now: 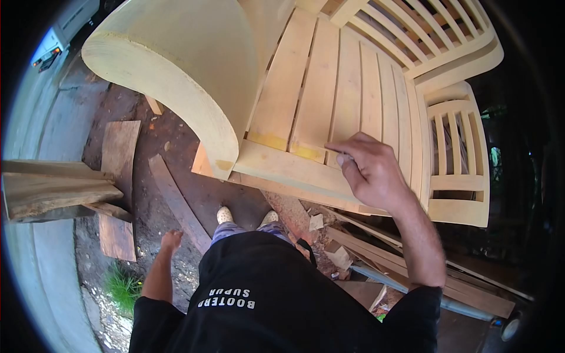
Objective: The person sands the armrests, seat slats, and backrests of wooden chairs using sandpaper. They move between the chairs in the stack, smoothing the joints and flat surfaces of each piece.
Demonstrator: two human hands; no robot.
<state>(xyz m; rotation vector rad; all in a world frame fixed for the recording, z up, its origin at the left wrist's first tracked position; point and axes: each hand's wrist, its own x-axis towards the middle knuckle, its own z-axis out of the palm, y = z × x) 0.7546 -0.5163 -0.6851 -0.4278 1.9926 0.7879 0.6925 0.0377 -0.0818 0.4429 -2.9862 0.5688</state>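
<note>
A pale wooden bench (276,165) with a slatted seat fills the upper middle of the head view. My right hand (374,173) is over the front of its seat, index finger stretched towards a slat and the other fingers curled. Something small and greyish shows between thumb and finger, too small to name. Yellowish patches (306,152) mark the slat ends beside that fingertip. Low on the left, my left hand (172,239) hangs beside my body, its fingers curled in and apart from the bench; nothing shows in it.
A broad curved panel (170,76) rises at the bench's left. Rough planks (176,197) lie on the dirt floor, and a thick wooden slab (59,191) stands at far left. Boards and offcuts (376,253) are piled under the bench's right side. A grass tuft (122,286) grows at lower left.
</note>
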